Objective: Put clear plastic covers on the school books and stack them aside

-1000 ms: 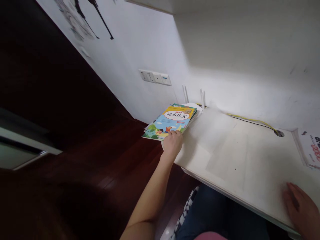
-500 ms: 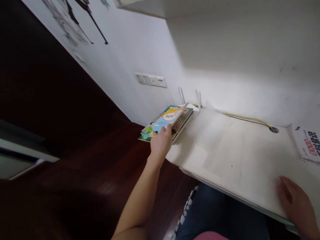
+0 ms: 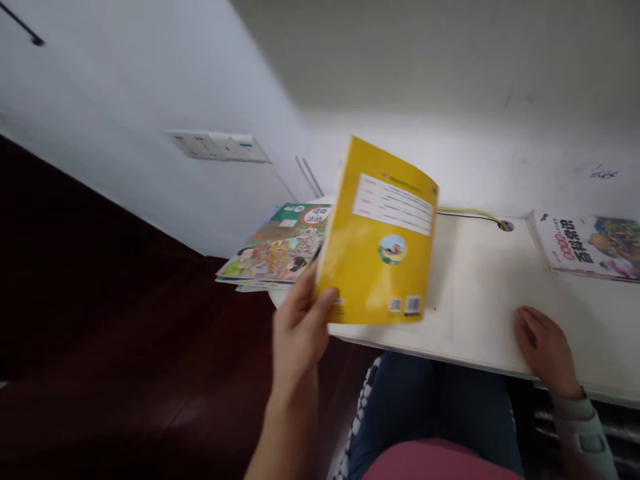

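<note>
Gripping a yellow book (image 3: 383, 247) by its lower left corner, the left hand (image 3: 300, 327) has its thumb pressed on the back cover and its other fingers tucked behind. The book is raised off the white desk (image 3: 485, 313) and tilted, its back cover turned to the camera: a white text panel near the top, a round picture in the middle, a small square code and a barcode at the bottom.

Relaxed and free of any object, the right hand (image 3: 545, 347) rests near the desk's front edge with loosely curled fingers; a pale wrist wrap (image 3: 585, 427) covers the wrist below it.

Just beside the yellow book, a stack of textbooks (image 3: 275, 250) lies at the desk's left end and juts past the edge; its top cover is green above, with drawn children lower down. Behind it, thin white rods (image 3: 310, 177) stand by the wall under a socket panel (image 3: 217, 147).

Toward the rear, a round cable hole (image 3: 507, 226) in the desktop holds the end of a yellow cable (image 3: 477, 213) and a dark one beside it. Farther right, a stack of illustrated books (image 3: 583, 247) lies flat near the wall, its white top cover bearing red and black Chinese characters.
</note>
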Motion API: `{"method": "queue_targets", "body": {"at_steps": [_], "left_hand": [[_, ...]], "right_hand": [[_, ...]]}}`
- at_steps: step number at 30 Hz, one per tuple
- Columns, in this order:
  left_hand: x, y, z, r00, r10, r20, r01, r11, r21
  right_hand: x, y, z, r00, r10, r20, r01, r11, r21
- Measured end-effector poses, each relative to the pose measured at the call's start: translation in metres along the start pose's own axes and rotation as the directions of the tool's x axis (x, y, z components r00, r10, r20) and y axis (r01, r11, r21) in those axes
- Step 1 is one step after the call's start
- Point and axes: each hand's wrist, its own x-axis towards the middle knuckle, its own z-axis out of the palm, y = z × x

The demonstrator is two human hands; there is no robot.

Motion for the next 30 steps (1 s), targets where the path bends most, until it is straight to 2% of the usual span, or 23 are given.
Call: {"method": "queue_targets", "body": {"at_steps": [2, 5, 9, 11, 14, 16, 18, 21, 25, 30], "left_hand": [[-0.006, -0.017, 0.029, 0.961, -0.189, 0.201, 0.23, 0.951, -0.205], [-0.016, -0.038, 0.065, 0.859, -0.321, 0.399, 0.45, 0.845, -0.289], [-0.024, -0.057, 0.088, 0.74, -0.41, 0.533, 0.608, 0.747, -0.27], [-0.025, -0.065, 0.091, 0.714, -0.418, 0.561, 0.624, 0.744, -0.239], [-0.023, -0.077, 0.086, 0.746, -0.364, 0.557, 0.51, 0.851, -0.127], [-0.022, -0.085, 0.08, 0.799, -0.307, 0.518, 0.34, 0.94, 0.031], [-0.02, -0.093, 0.074, 0.849, -0.261, 0.46, 0.176, 0.96, 0.219], [-0.019, -0.102, 0.067, 0.883, -0.205, 0.422, 0.017, 0.912, 0.409], [-0.02, -0.105, 0.062, 0.883, -0.093, 0.46, -0.205, 0.805, 0.557], [-0.022, -0.098, 0.057, 0.883, -0.072, 0.464, -0.32, 0.632, 0.706]], "right_hand": [[0.001, -0.003, -0.002, 1.0, 0.009, -0.01, -0.009, 1.0, -0.003], [0.002, -0.004, -0.003, 1.0, 0.013, 0.003, -0.013, 1.0, -0.017], [0.001, -0.003, -0.004, 1.0, 0.015, 0.024, -0.014, 0.999, -0.051], [0.001, -0.002, -0.003, 0.999, 0.017, 0.029, -0.015, 0.998, -0.061], [0.0, -0.001, -0.003, 0.999, 0.015, 0.038, -0.013, 0.998, -0.066], [0.0, -0.001, -0.004, 0.999, 0.009, 0.036, -0.006, 0.998, -0.064], [0.0, -0.002, -0.005, 0.999, 0.005, 0.033, -0.003, 0.998, -0.066], [0.001, -0.003, -0.006, 0.999, 0.003, 0.039, 0.0, 0.998, -0.062], [0.002, -0.003, -0.007, 0.998, 0.016, 0.053, -0.012, 0.998, -0.061], [0.002, -0.004, -0.008, 0.999, 0.007, 0.045, -0.004, 0.998, -0.065]]}}
